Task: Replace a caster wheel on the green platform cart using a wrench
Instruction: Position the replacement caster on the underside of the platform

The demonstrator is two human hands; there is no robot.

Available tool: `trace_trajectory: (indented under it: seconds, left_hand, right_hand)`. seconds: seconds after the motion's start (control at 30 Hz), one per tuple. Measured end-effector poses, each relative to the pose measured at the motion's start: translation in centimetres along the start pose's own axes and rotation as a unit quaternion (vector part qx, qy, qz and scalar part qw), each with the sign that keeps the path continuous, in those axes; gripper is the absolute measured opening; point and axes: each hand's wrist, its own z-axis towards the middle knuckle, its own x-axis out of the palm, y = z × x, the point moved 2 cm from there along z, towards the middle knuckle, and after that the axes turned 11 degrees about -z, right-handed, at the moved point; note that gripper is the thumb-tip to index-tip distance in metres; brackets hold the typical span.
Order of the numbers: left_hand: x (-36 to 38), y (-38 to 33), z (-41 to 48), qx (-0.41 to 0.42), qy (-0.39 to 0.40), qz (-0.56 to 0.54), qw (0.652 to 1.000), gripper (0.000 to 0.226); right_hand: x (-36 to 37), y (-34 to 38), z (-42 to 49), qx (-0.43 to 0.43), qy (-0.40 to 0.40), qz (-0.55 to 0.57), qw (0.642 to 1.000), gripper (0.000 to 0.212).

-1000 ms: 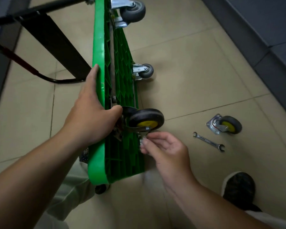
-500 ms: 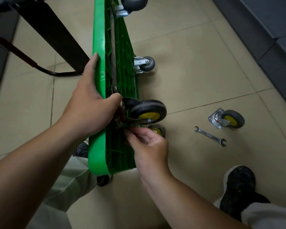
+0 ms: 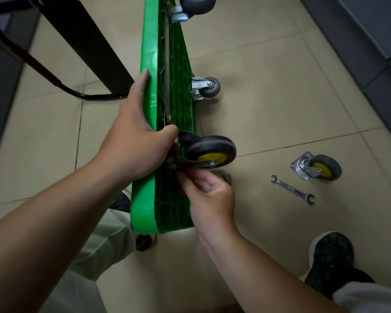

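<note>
The green platform cart [image 3: 148, 64] stands on its side edge on the tiled floor. My left hand [image 3: 136, 141] grips its upper rim, thumb pressed by the mounting plate of a black caster wheel with a yellow hub [image 3: 210, 152]. My right hand [image 3: 209, 195] is just under that caster's bracket, fingers curled and pinching at something small on the plate that I cannot make out. A loose caster wheel [image 3: 318, 168] lies on the floor to the right. The silver wrench [image 3: 291, 189] lies beside it, untouched.
Two grey casters [image 3: 209, 86] [image 3: 196, 3] stick out of the cart farther away. The cart's black handle [image 3: 54, 82] lies on the floor at left. My black shoe [image 3: 330, 256] is at lower right. A dark wall base [image 3: 359, 41] runs along the right.
My right hand moved left from open space below the wheel to the caster's mounting plate and closed its fingers there. My left hand kept its hold on the cart.
</note>
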Motion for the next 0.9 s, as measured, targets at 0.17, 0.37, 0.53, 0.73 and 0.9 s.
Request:
trace_trajectory:
  seconds: [0.17,0.37,0.53,0.73,0.9]
  left_hand:
    - [0.0,0.2,0.1,-0.007,-0.001,0.01,1.0,0.098]
    - [0.0,0.2,0.1,-0.003,-0.004,0.013,1.0,0.098]
    - [-0.1,0.3,0.1,-0.011,-0.002,0.014,1.0,0.097]
    - [0.1,0.0,-0.1,-0.007,-0.005,0.015,1.0,0.098]
    - [0.1,-0.1,-0.1,-0.011,-0.003,0.016,1.0,0.098]
  right_hand:
    - [0.1,-0.1,0.5,0.005,0.019,-0.014,1.0,0.008]
    - [0.1,-0.7,1.1,-0.027,0.015,-0.084,0.996,0.008]
    - [0.0,-0.9,1.4,-0.053,0.014,-0.11,0.992,0.01]
    - [-1.1,-0.8,1.5,-0.074,0.078,-0.11,0.988,0.009]
    - [-1.6,-1.0,2.1,-0.077,0.104,-0.13,0.983,0.009]
